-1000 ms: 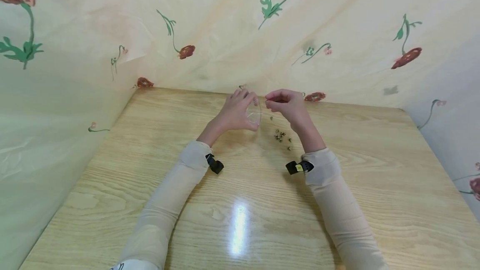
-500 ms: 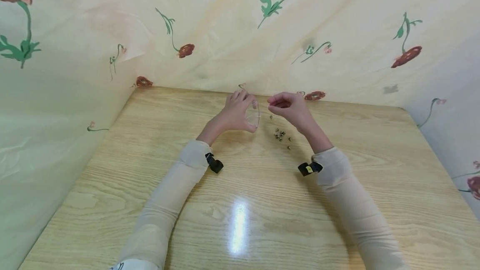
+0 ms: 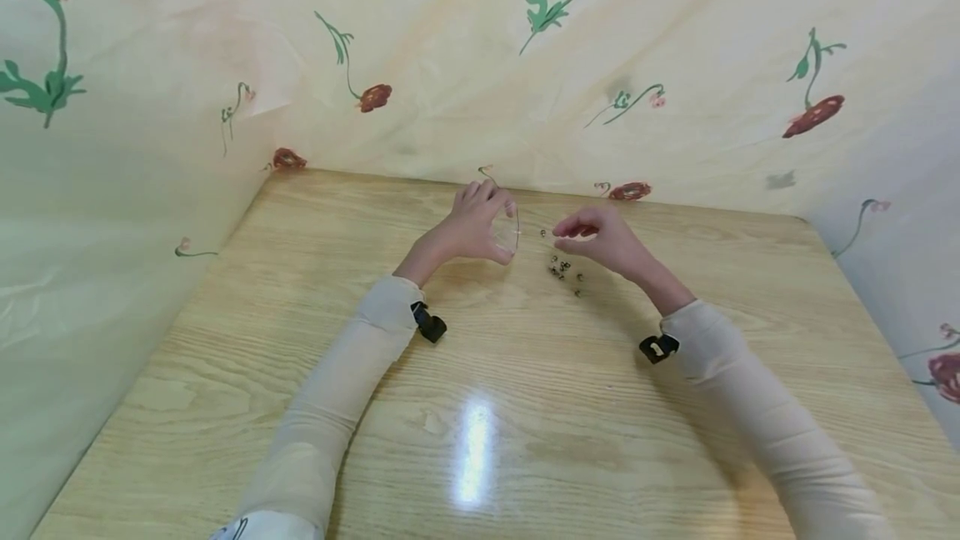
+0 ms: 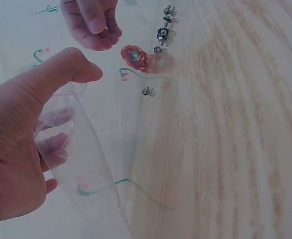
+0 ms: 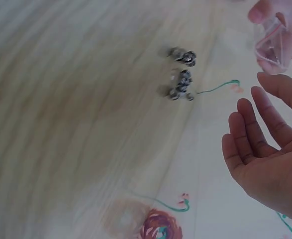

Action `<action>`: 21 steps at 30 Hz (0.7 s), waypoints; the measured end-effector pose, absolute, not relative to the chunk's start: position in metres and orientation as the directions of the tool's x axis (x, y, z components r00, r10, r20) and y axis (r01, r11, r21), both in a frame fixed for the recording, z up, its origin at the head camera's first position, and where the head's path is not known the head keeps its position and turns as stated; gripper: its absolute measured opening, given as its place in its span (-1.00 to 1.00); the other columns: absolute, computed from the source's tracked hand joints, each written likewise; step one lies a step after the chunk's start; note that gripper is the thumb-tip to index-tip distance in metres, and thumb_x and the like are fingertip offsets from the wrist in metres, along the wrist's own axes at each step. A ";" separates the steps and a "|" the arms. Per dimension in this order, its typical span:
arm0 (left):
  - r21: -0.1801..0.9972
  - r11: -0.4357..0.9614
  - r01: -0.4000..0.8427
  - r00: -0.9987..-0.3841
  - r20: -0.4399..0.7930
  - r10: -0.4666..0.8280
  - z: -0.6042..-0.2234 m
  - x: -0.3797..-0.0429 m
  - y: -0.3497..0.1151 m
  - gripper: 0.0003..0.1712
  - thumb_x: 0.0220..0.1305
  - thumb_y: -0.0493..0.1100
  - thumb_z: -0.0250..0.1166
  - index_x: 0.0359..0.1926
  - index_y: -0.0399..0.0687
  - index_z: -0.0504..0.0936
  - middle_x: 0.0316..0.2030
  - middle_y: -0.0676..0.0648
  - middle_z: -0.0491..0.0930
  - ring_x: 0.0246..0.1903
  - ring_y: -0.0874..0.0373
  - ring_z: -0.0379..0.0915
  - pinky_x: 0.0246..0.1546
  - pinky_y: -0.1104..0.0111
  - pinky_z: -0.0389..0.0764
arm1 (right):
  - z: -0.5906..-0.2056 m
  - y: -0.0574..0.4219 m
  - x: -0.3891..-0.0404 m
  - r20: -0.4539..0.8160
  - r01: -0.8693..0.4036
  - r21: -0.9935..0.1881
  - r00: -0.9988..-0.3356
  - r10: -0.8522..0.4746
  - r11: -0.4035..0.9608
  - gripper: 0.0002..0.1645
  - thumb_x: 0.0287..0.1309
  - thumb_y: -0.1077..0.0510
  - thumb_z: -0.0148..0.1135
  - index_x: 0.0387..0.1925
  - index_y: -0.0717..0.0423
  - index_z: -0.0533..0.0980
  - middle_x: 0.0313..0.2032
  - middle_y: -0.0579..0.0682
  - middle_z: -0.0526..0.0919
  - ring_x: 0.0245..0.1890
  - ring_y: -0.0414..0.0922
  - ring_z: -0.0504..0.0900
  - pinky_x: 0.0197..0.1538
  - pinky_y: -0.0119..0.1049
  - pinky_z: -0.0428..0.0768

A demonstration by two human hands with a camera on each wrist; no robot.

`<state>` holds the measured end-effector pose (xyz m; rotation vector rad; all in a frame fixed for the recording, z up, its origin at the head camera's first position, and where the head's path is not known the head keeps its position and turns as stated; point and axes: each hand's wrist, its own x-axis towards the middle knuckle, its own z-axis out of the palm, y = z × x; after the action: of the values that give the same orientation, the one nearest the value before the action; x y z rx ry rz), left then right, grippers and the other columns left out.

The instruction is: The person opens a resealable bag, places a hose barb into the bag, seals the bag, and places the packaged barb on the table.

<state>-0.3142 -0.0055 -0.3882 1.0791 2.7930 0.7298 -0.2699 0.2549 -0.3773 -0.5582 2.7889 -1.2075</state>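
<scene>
The right hand (image 3: 596, 237) has moved rightward and back from the clear plastic bag (image 3: 507, 232), its grip wide, thumb apart from loosely bent fingers. The left hand (image 3: 474, 227) stays put, its grip curved round the bag, whose mouth faces right. Small metal pieces (image 3: 562, 267) lie clustered on the surface (image 3: 375, 448) near the right hand.

In the head view we look forward and down, from well back, over the left hand (image 3: 472, 227) and right hand (image 3: 609, 242). The wrist views set us close in, turned sideways across table (image 3: 540, 423) and sheet (image 3: 442, 40); both seem to share the metal bits (image 4: 162, 34), blurred in the right one.
</scene>
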 end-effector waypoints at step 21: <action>0.446 0.640 0.625 -0.742 0.086 0.664 -0.386 -0.314 -0.007 -0.36 0.10 0.08 0.47 0.08 0.01 0.36 0.09 -0.10 0.21 0.09 -0.07 0.01 0.37 -0.05 -0.06 | -0.395 0.293 -0.250 0.029 -0.366 -0.654 -0.886 -0.462 0.662 -0.81 0.14 0.25 0.46 -0.18 0.18 0.74 -0.07 0.16 0.69 0.07 0.09 0.53 0.26 0.26 0.36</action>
<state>-0.3139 -0.0073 -0.3857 1.0897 2.7671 0.7032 -0.2503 0.2926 -0.3954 -0.6857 2.7352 -1.0292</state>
